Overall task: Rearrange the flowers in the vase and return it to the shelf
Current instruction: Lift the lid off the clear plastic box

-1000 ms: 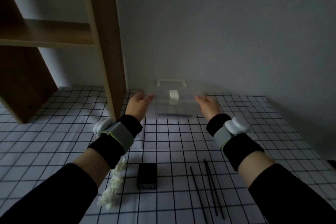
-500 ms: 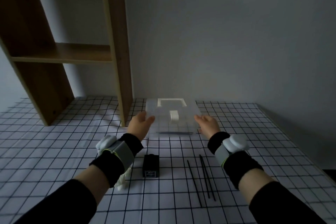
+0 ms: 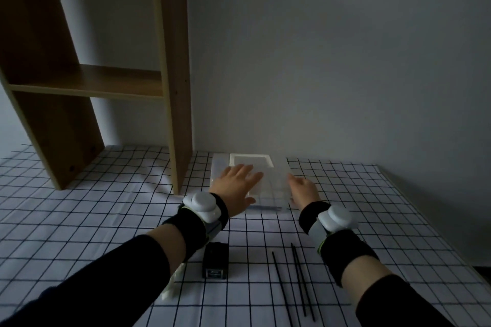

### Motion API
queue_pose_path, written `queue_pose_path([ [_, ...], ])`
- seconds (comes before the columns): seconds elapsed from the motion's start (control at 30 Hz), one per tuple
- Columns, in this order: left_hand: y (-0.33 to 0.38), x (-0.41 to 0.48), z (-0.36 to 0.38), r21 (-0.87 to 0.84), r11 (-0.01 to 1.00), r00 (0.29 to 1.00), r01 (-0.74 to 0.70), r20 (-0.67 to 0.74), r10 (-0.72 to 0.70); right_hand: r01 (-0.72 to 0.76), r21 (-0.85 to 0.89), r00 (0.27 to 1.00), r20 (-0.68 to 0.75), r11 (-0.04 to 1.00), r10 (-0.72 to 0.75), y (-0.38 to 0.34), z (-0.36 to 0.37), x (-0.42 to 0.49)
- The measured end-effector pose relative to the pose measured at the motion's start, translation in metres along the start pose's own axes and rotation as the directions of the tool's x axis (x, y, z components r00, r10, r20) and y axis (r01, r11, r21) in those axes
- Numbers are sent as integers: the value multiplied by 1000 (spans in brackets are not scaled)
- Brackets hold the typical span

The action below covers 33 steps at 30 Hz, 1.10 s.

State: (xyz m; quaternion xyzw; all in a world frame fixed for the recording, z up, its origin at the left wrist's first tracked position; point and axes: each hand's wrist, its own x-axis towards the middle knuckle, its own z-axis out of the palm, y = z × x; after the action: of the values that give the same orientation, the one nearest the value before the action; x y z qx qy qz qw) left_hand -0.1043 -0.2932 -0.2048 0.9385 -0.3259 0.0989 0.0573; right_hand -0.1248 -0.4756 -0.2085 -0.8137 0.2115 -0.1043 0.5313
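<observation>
Right now I see the left hand [image 3: 236, 183] lying flat, fingers straight, on the lid of the clear plastic box [image 3: 276, 180]. The right hand [image 3: 303, 191] sits at the box's right side, fingers relaxed and holding nothing. White flowers [image 3: 168, 293] peek out beneath the left forearm, beside a small black box [image 3: 215, 260] and thin black sticks [image 3: 303, 283]. The wooden shelf [image 3: 87, 82] stands just left. The desk [image 3: 372, 207] has its right edge well apart from the right hand.

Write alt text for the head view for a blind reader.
A person's left hand lies flat on a clear plastic box, the right hand at its right side, on a checked cloth beside a wooden shelf. Nearer lie a small black box and thin black sticks.
</observation>
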Motion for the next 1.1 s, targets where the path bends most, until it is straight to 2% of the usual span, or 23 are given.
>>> queue_pose_path([
  [0.17, -4, 7, 7, 87, 996, 999, -2, -51, 7, 16, -28, 1000, -24, 999, -17, 2, 6, 2],
  [0.47, 17, 11, -3, 153, 988, 1000, -2, 13, 0, -7, 42, 1000, 10, 999, 6, 7, 2, 0],
  [0.67, 10, 19, -26, 92, 996, 991, -22, 135, 9, 22, 28, 1000, 18, 999, -22, 3, 0, -1],
  [0.8, 7, 22, -31, 51, 999, 981, 0, 192, -10, -45, 82, 996, 79, 996, 39, 1, -6, 2],
  [0.9, 8, 22, -35, -73, 995, 984, 71, 166, -58, -103, 78, 987, 130, 992, 92, -2, -11, 4],
  [1.0, 7, 24, -39, -178, 977, 990, 114, 104, -96, -204, 180, 971, 161, 962, 176, -2, -8, 4],
  [1.07, 2, 30, -47, -204, 971, 991, 125, 71, -113, -184, 185, 979, 124, 965, 163, 0, -4, 6],
  [1.1, -1, 35, -51, -216, 967, 990, 135, 60, -125, -146, 132, 985, 106, 980, 133, 2, -3, 8],
])
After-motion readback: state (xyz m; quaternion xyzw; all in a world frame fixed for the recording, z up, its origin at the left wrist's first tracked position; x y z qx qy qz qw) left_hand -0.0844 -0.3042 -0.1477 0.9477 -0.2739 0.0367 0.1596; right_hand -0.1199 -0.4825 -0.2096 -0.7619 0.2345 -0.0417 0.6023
